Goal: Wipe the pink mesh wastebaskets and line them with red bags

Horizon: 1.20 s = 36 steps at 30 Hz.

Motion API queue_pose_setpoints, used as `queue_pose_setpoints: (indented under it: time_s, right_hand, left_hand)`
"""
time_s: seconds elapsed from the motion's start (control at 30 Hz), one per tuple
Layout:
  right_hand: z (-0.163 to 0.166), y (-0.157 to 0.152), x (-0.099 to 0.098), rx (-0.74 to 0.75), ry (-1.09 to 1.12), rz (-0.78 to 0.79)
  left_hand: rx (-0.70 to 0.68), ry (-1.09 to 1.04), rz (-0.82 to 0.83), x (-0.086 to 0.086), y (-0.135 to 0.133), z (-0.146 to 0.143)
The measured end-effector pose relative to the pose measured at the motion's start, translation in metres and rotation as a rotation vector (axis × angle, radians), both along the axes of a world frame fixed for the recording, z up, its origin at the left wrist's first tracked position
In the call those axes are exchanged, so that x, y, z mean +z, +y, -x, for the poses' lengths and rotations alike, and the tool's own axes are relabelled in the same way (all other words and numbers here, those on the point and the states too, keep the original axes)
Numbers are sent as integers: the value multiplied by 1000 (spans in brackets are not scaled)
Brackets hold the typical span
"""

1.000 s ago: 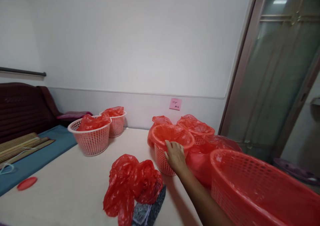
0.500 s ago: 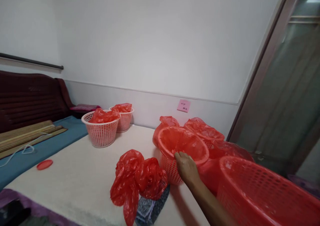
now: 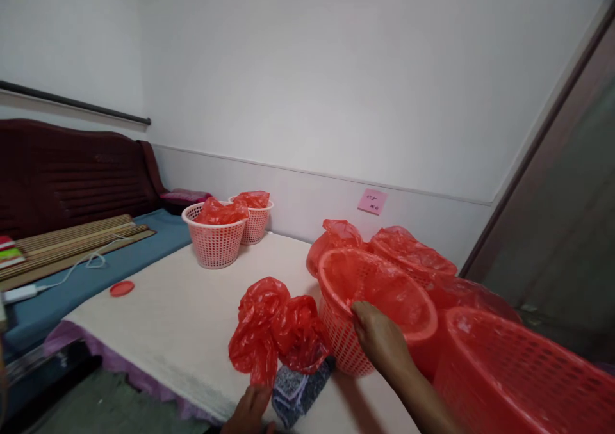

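Observation:
My right hand (image 3: 379, 335) is closed on the near rim of a pink perforated plastic basket (image 3: 339, 335), which leans a little toward me and has a red plastic bag inside. My left hand (image 3: 250, 411) is at the bottom, its fingers closed on the lower end of a crumpled red plastic bag (image 3: 262, 325). Another bunched part of red plastic (image 3: 300, 335) lies against it, beside the basket. Beneath this plastic, a folded dark grey cloth (image 3: 300, 389) shows partly.
At the right stands a large red basket (image 3: 519, 370), with bagged baskets (image 3: 413, 251) behind mine. Two pale pink baskets (image 3: 216, 242) holding red bags are at the back left. A red disc (image 3: 122, 288) lies on the white tabletop (image 3: 182, 319). A pink note (image 3: 371, 201) is on the wall.
My left hand has come in from below to the crumpled red bag. The view has shifted left, and the basket under my right hand tilts a little more toward me.

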State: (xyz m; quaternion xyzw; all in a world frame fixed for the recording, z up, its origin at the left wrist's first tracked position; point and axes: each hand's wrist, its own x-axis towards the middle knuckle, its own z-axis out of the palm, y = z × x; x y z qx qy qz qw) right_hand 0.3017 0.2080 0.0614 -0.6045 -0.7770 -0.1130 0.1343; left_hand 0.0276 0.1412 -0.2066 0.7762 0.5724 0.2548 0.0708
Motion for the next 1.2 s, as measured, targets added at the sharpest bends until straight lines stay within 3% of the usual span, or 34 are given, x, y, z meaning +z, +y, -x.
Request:
queue_pose_setpoints:
  time_s: [0.17,0.37,0.53,0.73,0.9,1.1,1.2]
  right_hand:
    - [15,0,0,-9,5,9]
    - [34,7,0,20,-45,-4]
    - [34,8,0,29,-66,-6]
    - [19,12,2,1,-86,-33]
    - [9,16,7,-30,-127,-86]
    - [1,9,4,-57,-140,-101]
    - [-4,7,0,-66,-135,-93]
  left_hand:
    - [16,20,-186,-4,0,1]
    - [114,11,-260,13,-3,1]
    - [35,17,-130,24,5,-14]
    - [148,-9,98,30,18,-60]
    - [90,-35,226,43,15,-85]
    - [-74,-29,310,60,8,-99]
    - [-65,-26,278,76,8,-102]
